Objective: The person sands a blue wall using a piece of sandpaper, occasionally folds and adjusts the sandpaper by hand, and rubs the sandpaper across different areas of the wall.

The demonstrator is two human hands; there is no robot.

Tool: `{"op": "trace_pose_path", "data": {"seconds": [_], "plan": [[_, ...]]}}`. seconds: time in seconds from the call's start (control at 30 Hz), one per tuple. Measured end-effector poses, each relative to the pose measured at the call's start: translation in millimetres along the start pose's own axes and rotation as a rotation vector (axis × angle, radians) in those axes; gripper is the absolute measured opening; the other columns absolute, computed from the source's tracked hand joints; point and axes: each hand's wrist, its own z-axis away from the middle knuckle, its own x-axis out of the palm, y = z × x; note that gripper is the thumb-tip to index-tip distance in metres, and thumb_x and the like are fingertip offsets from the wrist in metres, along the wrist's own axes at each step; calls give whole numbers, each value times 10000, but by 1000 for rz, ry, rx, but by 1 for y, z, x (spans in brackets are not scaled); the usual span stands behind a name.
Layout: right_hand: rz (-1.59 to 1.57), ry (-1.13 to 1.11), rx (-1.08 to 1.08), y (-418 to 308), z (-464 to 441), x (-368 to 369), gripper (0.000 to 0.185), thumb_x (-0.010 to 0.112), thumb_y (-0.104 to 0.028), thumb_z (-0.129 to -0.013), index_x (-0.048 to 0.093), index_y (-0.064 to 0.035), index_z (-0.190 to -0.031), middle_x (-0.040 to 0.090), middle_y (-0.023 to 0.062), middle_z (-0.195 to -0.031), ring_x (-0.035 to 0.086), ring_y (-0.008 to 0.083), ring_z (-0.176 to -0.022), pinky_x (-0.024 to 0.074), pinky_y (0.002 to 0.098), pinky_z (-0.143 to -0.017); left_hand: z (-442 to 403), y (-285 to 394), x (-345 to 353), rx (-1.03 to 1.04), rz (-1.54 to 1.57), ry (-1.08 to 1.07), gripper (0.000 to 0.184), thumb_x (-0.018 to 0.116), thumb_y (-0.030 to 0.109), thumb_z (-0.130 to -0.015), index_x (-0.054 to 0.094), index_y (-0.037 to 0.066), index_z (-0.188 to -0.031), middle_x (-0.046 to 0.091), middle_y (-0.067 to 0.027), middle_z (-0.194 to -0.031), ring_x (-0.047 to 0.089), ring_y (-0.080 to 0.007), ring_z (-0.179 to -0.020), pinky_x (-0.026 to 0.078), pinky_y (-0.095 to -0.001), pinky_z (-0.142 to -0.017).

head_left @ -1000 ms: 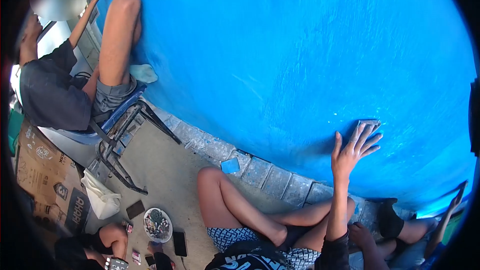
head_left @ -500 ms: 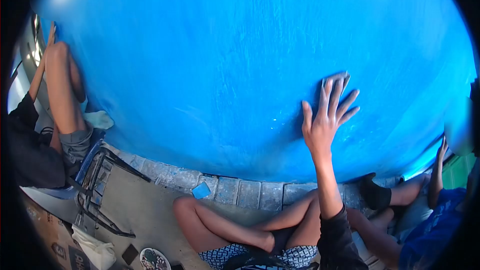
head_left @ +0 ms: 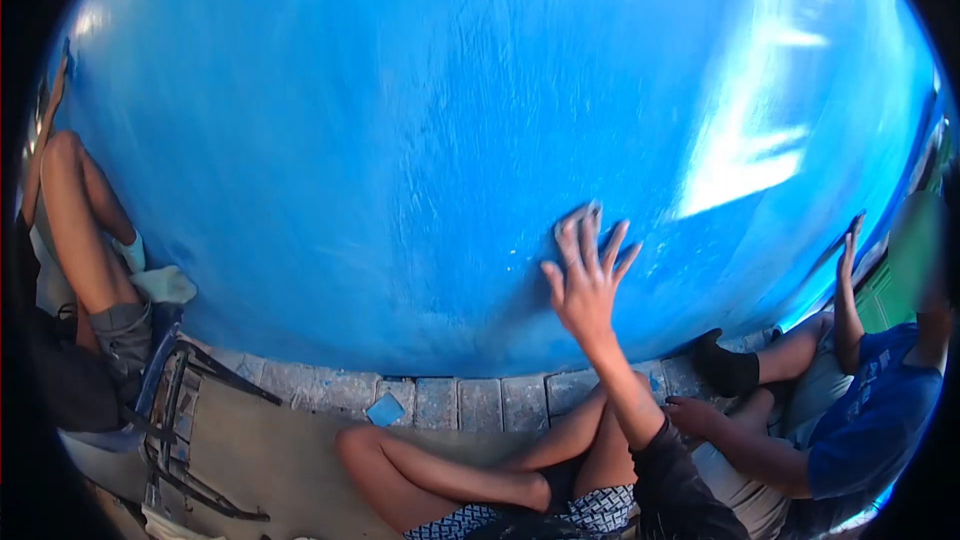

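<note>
My right hand (head_left: pixel 588 290) reaches up from a dark sleeve and lies against a large, curved, glossy blue surface (head_left: pixel 300 160). Its fingers are spread, with the thumb out to the left. Under the index and middle fingertips is a small thin grey sheet, which looks like sandpaper (head_left: pixel 594 209), mostly covered by the fingers and held against the blue surface. Faint streaks and small white specks mark the surface around the hand. My left hand is out of view. Below, my bare legs (head_left: pixel 430 480) are crossed on the ground.
Paving bricks (head_left: pixel 460 403) run along the base of the blue surface, with a small blue square (head_left: pixel 385 409) on them. At left sits a person with bent legs (head_left: pixel 85 230) beside a black metal frame (head_left: pixel 180 440). Close at right is another person in a blue shirt (head_left: pixel 870 415).
The view has turned to the right, bringing in a bright reflection. My right hand appears lower and further left in the picture, still against the blue surface with the sheet under its fingers.
</note>
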Motion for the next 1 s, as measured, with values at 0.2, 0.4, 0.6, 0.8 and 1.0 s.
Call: {"op": "trace_pose_path", "data": {"seconds": [0.2, 0.4, 0.6, 0.8, 1.0], "plan": [[58, 227, -24, -5, -119, -47, 630, 564, -425, -967, 397, -177, -1522, 256, 101, -1625, 58, 483, -1493, -47, 686, -1125, -15, 5, 21, 32, 96, -122, 241, 747, 175, -755, 657, 13, -911, 703, -153, -836, 685, -302, -755, 561, -446, -789], [77, 281, -33, -10, -111, -33, 630, 543, -407, -981, 376, -142, -1528, 241, 115, -1628, 49, 446, -1506, -68, 649, -1142, -17, 8, 22, 77, 169, -206, 230, 722, 175, -788, 656, 13, -937, 698, -151, -841, 679, -301, -758, 556, -446, -792], [134, 311, -42, -8, -104, -23, 595, 470, -396, -1020, 361, -106, -1528, 246, 124, -1624, 56, 415, -1514, -52, 597, -1170, -7, 13, 17, 94, 206, -257, 221, 697, 175, -822, 654, 12, -963, 694, -150, -846, 673, -301, -761, 551, -445, -795], [80, 399, -53, -8, -110, -18, 589, 511, -437, -992, 443, -127, -1489, 297, 107, -1607, 103, 439, -1502, -49, 618, -1164, 13, 22, 4, 102, 216, -312, 214, 672, 176, -855, 652, 11, -990, 689, -148, -851, 667, -301, -764, 547, -445, -798], [94, 470, -64, -6, -114, -7, 588, 423, -495, -1016, 446, -146, -1488, 338, 96, -1589, 138, 396, -1507, -44, 591, -1183, 53, 34, -30, 99, 226, -528, 209, 647, 176, -888, 650, 11, -1016, 684, -146, -856, 661, -301, -767, 542, -444, -801]]}}
